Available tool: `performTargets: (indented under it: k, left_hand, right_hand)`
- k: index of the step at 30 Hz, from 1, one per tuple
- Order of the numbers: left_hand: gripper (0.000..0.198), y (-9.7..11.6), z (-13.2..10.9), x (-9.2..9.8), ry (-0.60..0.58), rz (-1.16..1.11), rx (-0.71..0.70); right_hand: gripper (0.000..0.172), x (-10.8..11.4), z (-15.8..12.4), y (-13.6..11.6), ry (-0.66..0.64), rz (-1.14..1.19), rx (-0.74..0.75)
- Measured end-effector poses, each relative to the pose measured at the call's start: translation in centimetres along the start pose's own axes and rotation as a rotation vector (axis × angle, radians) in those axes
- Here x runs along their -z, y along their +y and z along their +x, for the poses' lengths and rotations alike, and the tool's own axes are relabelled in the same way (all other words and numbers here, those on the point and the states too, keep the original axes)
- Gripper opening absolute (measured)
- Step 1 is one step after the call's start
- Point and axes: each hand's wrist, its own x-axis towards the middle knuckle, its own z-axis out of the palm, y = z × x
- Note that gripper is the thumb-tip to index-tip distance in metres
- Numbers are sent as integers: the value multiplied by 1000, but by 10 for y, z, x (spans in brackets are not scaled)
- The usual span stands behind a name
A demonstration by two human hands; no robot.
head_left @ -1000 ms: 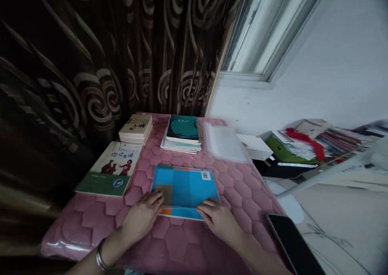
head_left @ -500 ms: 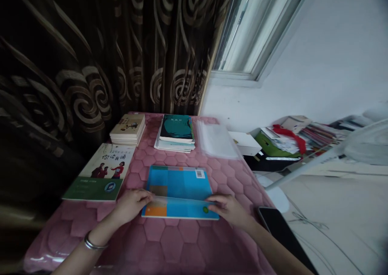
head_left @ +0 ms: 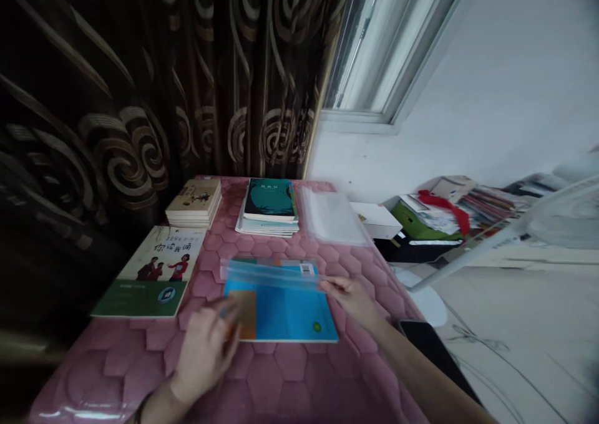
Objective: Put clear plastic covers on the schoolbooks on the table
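1. currently, the right hand (head_left: 349, 296) pinches the right end of a clear film (head_left: 276, 277) between thumb and fingertips. the left hand (head_left: 208, 346) is blurred; whether it grasps anything cannot be told.
2. the blue book (head_left: 294, 315) lies flat between the hands. the film forms a folded band across the book's far part, beyond the left hand.
3. risk: skewed film. cause: only the end at the right hand is visibly held, so a one-sided pull could rotate the band.
4. risk: creased film. cause: the material looks thin and would probably buckle if pressed while folded.
5. risk: displaced book. cause: the left hand is at the book's near left corner and could nudge it over the shiny table cover (head_left: 276, 377) beneath both hands.
6. risk: disturbed phone (head_left: 428, 343). cause: it lies outward of the right hand, close to that arm.
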Motion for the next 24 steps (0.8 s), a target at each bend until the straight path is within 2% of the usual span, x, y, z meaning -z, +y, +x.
performTargets:
  k: [1,3,6,10,13,20,24]
  left_hand:
    - [29,8,-5,-3,-97,-10,-153]
    - [32,17,-9,-12,-271,-9,-295]
    - [35,16,-8,-27,-398,7,-293]
    - [34,7,-4,-33,-421,-22,-290]
    - [33,6,-5,-32,-424,-16,-318]
    - [34,7,-10,-37,-401,1,-350]
    - [32,9,-8,-38,-426,54,-375]
  right_hand:
    - [39,3,9,-4,24,-30,24]
    - [36,10,33,-13,92,-85,75]
    - [36,19,76,-26,170,-56,114]
    - [46,26,132,-38,236,35,61]
    - [50,25,159,-40,268,59,40]
    - [44,15,184,-40,313,75,-13]
    - [40,10,197,-40,338,49,-51]
